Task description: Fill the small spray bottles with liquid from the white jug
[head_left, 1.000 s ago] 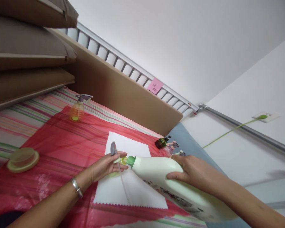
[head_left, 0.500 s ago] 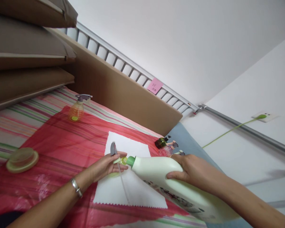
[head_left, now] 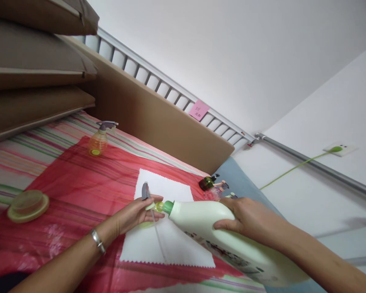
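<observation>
My right hand (head_left: 247,219) is wrapped round a large pale-green bottle (head_left: 198,213), tilted nearly flat with its green spout (head_left: 168,207) pointing left. That spout meets the yellow-green mouth of a small container (head_left: 159,206) at my left fingertips. In my left hand (head_left: 140,211) is a trigger spray head (head_left: 145,191) with a grey lever; its thin clear tube (head_left: 160,240) hangs down. My left fingers curl around the container's neck and hide most of its body. Below both hands lies a white cloth (head_left: 171,244) with scalloped edges.
A yellow spray bottle (head_left: 98,142) stands at the back left, and a round lidded container (head_left: 29,206) sits at left. Several pump bottles, one dark green (head_left: 206,184), lie behind the large bottle. Stacked brown cushions (head_left: 39,53) and a brown board (head_left: 146,114) border the red sheet (head_left: 73,195).
Both hands and the large bottle keep nearly the same place. Slightly more yellow shows at the small container's mouth.
</observation>
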`<action>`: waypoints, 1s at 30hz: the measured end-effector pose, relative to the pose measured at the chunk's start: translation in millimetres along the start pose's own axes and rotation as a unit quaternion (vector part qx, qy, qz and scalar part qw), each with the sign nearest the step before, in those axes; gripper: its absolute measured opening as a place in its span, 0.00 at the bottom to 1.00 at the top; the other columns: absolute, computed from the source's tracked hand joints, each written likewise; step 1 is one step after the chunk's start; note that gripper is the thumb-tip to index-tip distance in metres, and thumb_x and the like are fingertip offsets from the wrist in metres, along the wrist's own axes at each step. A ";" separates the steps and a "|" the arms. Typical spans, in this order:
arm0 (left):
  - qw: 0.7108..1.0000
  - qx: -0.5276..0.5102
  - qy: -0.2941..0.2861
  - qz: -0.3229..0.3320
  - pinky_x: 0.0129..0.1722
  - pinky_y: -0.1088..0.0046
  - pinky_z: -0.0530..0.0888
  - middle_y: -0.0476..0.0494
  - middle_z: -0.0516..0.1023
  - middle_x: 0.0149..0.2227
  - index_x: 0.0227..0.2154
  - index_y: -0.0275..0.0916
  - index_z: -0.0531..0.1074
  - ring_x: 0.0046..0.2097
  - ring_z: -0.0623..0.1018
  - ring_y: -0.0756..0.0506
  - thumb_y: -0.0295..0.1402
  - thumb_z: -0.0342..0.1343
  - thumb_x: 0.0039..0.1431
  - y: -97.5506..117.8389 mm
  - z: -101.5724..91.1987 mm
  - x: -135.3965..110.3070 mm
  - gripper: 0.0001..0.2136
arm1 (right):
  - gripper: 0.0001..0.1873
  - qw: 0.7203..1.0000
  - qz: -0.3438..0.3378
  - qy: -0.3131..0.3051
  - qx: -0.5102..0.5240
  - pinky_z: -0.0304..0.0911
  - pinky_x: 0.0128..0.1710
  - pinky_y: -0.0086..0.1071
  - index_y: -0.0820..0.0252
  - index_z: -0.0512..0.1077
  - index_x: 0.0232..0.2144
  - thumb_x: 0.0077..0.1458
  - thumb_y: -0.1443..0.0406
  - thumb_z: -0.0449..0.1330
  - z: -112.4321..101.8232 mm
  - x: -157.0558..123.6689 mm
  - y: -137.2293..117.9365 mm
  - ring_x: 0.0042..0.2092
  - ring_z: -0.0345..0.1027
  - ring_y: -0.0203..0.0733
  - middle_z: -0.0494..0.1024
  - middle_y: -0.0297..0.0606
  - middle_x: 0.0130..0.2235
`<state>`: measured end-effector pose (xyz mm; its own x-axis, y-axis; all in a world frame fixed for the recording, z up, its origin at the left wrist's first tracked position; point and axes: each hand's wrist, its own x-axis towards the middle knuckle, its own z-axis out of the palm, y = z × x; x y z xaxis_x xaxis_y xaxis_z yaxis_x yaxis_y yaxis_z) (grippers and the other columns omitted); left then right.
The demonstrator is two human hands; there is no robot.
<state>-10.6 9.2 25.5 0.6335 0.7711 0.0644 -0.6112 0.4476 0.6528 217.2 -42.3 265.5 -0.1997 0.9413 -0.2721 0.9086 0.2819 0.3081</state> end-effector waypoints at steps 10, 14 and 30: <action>1.000 0.002 -0.002 -0.002 0.46 0.64 0.68 0.31 0.68 0.52 0.48 0.32 0.66 0.46 0.75 0.38 0.37 0.49 0.59 0.4 0.7 -1.0 0.18 | 0.25 1.000 -0.004 -0.003 -0.001 0.57 0.26 0.32 0.56 0.69 0.30 0.48 0.42 0.52 -0.2 1.6 0.9 0.30 0.69 0.47 0.76 0.40 0.30; 1.000 0.002 -0.001 -0.002 0.45 0.65 0.68 0.30 0.67 0.53 0.48 0.31 0.66 0.46 0.76 0.38 0.38 0.49 0.58 0.9 1.1 -0.9 0.18 | 0.25 1.000 -0.006 -0.002 0.007 0.58 0.27 0.33 0.57 0.69 0.30 0.47 0.42 0.52 0.4 1.2 2.5 0.30 0.69 0.47 0.76 0.41 0.30; 1.000 0.002 0.007 -0.004 0.46 0.64 0.68 0.31 0.68 0.52 0.47 0.33 0.68 0.46 0.76 0.38 0.38 0.51 0.57 1.7 2.7 -1.0 0.17 | 0.26 1.000 -0.008 -0.006 -0.010 0.57 0.25 0.32 0.56 0.69 0.29 0.48 0.41 0.51 -0.9 2.1 2.0 0.29 0.69 0.48 0.76 0.41 0.29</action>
<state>-11.0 8.1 28.6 0.6321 0.7734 0.0480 -0.6038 0.4528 0.6561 218.2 -39.6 266.4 -0.2096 0.9346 -0.2874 0.8981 0.3002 0.3213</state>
